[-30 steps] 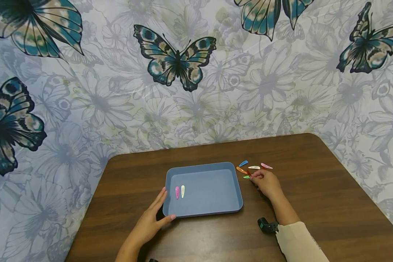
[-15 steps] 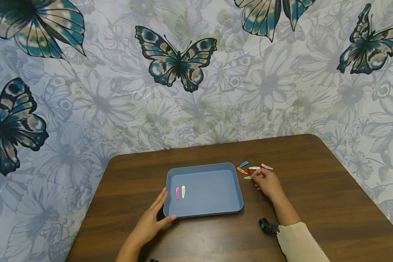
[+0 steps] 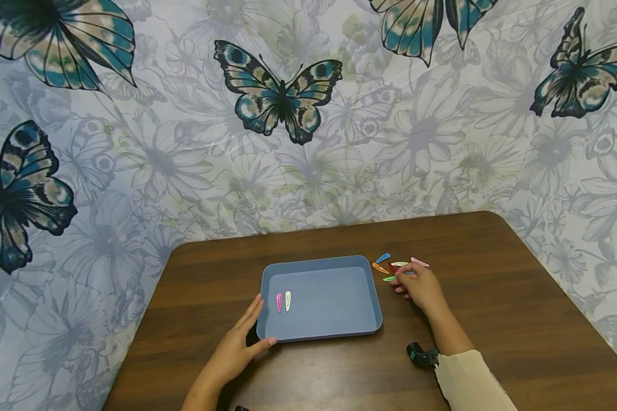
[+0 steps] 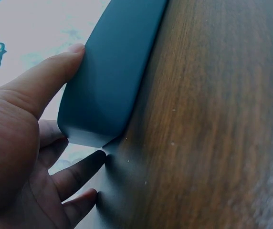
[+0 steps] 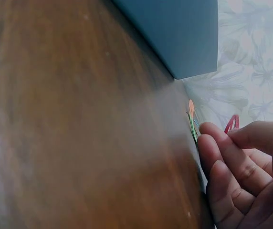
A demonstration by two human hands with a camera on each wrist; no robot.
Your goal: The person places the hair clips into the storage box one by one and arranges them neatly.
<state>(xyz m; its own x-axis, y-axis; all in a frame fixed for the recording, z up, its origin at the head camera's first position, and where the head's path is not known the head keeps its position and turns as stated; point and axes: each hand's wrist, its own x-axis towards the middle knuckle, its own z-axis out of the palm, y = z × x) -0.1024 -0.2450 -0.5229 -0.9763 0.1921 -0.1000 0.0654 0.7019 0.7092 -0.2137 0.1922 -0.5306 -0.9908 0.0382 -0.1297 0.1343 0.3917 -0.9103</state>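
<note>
My left hand (image 3: 232,348) lies against the left end of a blue-grey tray (image 3: 321,299), thumb at its front corner and fingers along its side. In the left wrist view, the thumb touches the tray's rim (image 4: 103,71). Inside the tray, a pink snap hair clip (image 3: 279,302) and a pale yellow one (image 3: 288,301) lie side by side. To the right of the tray, my right hand (image 3: 419,285) pinches a red hair clip (image 5: 232,123) between thumb and fingers, low over the table. A bit of blue (image 3: 409,272) shows at these fingers.
Around the right fingertips lie a blue clip (image 3: 383,257), an orange clip (image 3: 380,268), a green clip (image 3: 388,279), a whitish clip (image 3: 399,264) and a light pink clip (image 3: 419,262). The brown wooden table (image 3: 339,377) meets a butterfly-patterned backdrop (image 3: 308,182) behind.
The right hand stays by the loose clips, its fingers shifting slightly over them; a bit of blue now shows at the fingers. The left hand and the tray hold their place.
</note>
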